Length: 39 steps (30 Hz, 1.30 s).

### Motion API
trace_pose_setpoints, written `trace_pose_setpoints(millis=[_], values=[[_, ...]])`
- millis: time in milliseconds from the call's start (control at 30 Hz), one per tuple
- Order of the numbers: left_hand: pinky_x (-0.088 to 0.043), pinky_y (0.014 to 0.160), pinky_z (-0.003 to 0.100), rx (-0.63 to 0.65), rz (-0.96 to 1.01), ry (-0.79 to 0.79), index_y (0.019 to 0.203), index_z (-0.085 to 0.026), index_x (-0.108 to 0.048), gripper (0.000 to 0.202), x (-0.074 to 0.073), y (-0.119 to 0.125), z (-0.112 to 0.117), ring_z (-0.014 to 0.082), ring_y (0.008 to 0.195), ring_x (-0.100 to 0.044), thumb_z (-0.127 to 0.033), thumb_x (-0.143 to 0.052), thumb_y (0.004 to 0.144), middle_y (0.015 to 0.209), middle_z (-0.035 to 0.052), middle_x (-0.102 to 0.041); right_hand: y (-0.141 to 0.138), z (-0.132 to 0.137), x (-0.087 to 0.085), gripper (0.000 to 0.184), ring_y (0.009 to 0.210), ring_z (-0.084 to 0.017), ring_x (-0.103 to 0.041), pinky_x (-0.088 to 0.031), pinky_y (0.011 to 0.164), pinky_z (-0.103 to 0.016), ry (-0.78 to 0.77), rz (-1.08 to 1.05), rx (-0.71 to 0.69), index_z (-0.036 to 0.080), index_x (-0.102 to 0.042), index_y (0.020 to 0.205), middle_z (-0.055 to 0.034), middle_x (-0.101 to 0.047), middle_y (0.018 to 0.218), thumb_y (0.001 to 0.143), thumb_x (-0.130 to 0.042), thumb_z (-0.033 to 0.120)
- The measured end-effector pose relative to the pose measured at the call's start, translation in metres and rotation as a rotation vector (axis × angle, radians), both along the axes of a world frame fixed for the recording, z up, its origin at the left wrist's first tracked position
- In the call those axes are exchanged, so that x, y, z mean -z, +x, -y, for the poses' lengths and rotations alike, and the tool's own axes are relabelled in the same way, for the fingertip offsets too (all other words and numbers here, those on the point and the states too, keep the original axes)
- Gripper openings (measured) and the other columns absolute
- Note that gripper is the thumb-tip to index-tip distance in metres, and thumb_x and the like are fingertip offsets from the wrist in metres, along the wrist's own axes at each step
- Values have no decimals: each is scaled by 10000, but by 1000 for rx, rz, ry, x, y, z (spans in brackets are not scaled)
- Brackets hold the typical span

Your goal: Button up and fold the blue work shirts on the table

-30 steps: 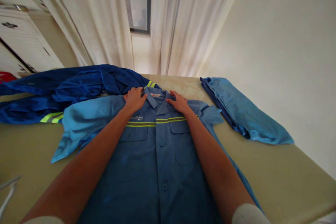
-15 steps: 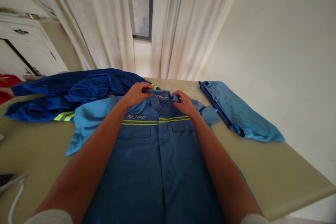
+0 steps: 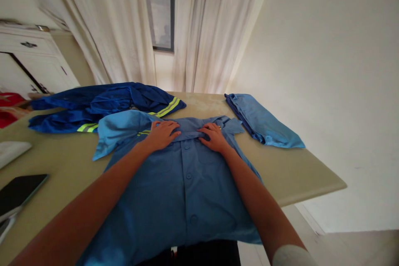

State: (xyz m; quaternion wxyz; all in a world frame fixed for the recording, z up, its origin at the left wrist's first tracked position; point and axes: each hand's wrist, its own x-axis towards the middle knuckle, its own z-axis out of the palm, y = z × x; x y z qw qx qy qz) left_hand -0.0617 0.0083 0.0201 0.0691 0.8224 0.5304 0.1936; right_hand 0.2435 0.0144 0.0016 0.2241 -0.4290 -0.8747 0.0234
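Note:
A blue short-sleeved work shirt [image 3: 162, 187] lies front up on the table, with a row of buttons down its middle. Its collar end is bent down over the chest, covering most of the yellow stripe and the lettering. On the left part of this fold, my left hand [image 3: 163, 134] grips the cloth between thumb and fingers. My right hand [image 3: 214, 136] holds the same folded edge on the right, its fingers curled. The shirt's lower hem hangs over the near table edge, against my body.
Dark blue clothing [image 3: 112, 102] with reflective bands lies at the back left. A folded light-blue garment [image 3: 264, 120] rests at the back right. A dark flat device [image 3: 21, 193] and a white object [image 3: 12, 151] sit at left. Curtains [image 3: 118, 29] hang behind the table [image 3: 296, 174].
Both hands have drawn the collar toward me and down onto the chest. The shirt has shifted nearer, and its stripe and lettering are now mostly covered. The camera view has shifted too.

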Motion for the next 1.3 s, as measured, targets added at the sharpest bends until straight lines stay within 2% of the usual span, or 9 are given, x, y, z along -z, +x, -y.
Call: trace_pose_setpoints(millis=[200, 367, 500, 667, 800, 867, 933, 1100, 1300], values=[[-254, 1276, 568, -81, -99, -28, 1579, -269, -508, 596, 29, 3, 9, 305, 1522, -444, -531, -306, 1084, 1663, 89, -474, 5, -2, 6, 281, 1039, -225, -641, -510, 981, -354, 0, -97, -17, 212, -696, 1281, -80, -688, 1084, 1020, -654, 306], [-311, 1270, 536, -75, 6, 61, 1549, -164, -529, 632, 39, -7, -2, 316, 1514, -446, -514, -285, 1083, 1639, 145, -492, 0, -3, 9, 334, 1151, -238, -630, -494, 1069, -385, 39, -60, -9, 240, -754, 1268, -101, -678, 1231, 1079, -560, 436], [-401, 1208, 495, -171, 131, 199, 1435, -151, -614, 522, 32, -24, -4, 298, 1407, -538, -353, -309, 1063, 1508, 155, -611, -1, -7, 10, 397, 1152, -233, -639, -492, 1080, -390, -18, -51, -6, 260, -772, 1285, -90, -702, 1231, 1101, -497, 478], [-356, 1167, 639, -521, 62, 255, 1481, -195, -575, 518, 9, -72, 0, 403, 1440, -469, -280, -460, 984, 1567, 165, -560, -2, -4, 8, 441, 1138, -243, -641, -493, 1077, -417, -19, -38, 16, 248, -769, 1298, -102, -708, 1224, 1118, -440, 480], [-171, 1206, 743, -481, -100, 209, 1245, -241, -714, 350, -15, -96, -12, 428, 1461, -439, -296, -553, 939, 1490, 142, -637, -9, 1, 4, 443, 1218, -272, -609, -482, 1105, -445, 59, -17, -25, 244, -661, 1445, -120, -671, 1328, 1087, -530, 468], [-203, 1203, 718, -454, -156, 185, 1124, -231, -734, 276, -27, -97, -23, 402, 1341, -564, -304, -530, 954, 1291, 147, -742, -14, 3, 3, 411, 1219, -268, -609, -489, 1093, -438, 78, 4, -81, 242, -654, 1439, -116, -674, 1329, 1078, -564, 420], [-350, 1138, 653, -484, -160, 148, 1134, -219, -724, 304, -36, -95, -35, 386, 1185, -661, -357, -506, 972, 1140, 156, -775, -18, 3, 4, 319, 1165, -256, -630, -508, 1047, -422, 87, 45, -122, 248, -711, 1344, -107, -697, 1277, 1077, -573, 356], [-538, 890, 493, -676, 8, 6, 1218, -214, -712, 426, -24, -98, -55, 397, 1063, -712, -473, -476, 977, 1148, 186, -766, -25, 1, 8, 317, 1225, -270, -618, -497, 1077, -448, 124, 59, -107, 261, -726, 1341, -108, -675, 1369, 1062, -601, 346], [-547, 951, 446, -647, 157, -76, 1164, -208, -766, 418, -5, -118, -67, 376, 1131, -706, -487, -563, 929, 1190, 147, -775, -24, -3, 12, 327, 1215, -274, -622, -492, 1090, -465, 74, 56, 9, 268, -744, 1334, -100, -690, 1361, 1066, -557, 273]])
